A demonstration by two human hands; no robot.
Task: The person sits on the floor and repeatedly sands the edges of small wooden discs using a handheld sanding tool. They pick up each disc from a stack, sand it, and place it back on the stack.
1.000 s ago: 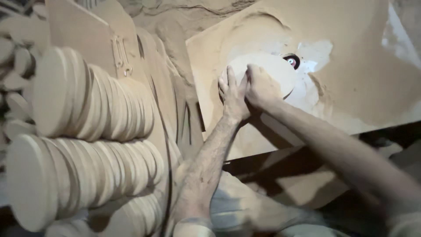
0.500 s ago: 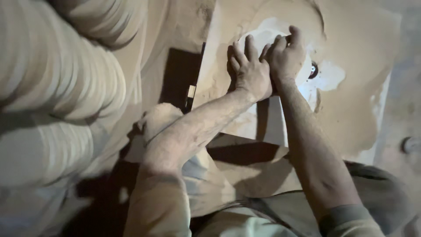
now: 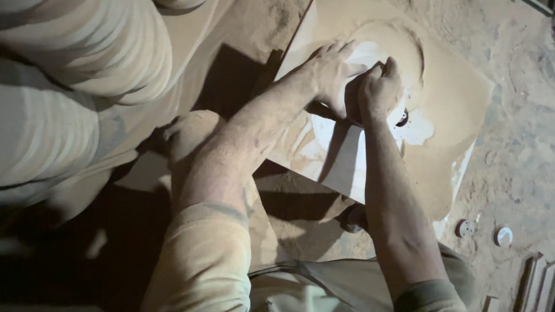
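Note:
A pale round wooden disc (image 3: 370,55) lies on a dust-covered work board (image 3: 457,115), ringed by a ridge of sawdust. My left hand (image 3: 326,72) lies spread flat on the disc. Beside it, my right hand (image 3: 378,89) is curled on the disc's near edge with the thumb up; what sits under its fingers is hidden. A small dark round fitting (image 3: 402,118) shows on the board just right of my right hand.
Stacked rows of wooden discs (image 3: 87,52) fill the upper left. A sawdust-covered floor (image 3: 514,167) lies to the right, with two small white round pieces (image 3: 485,232) and some wood strips (image 3: 535,277) at the lower right. Dark shadow fills the lower left.
The view has swung left and closer. Both hands stay on the disc; the left hand now lies flatter with fingers spread, and the right has curled tighter on the edge.

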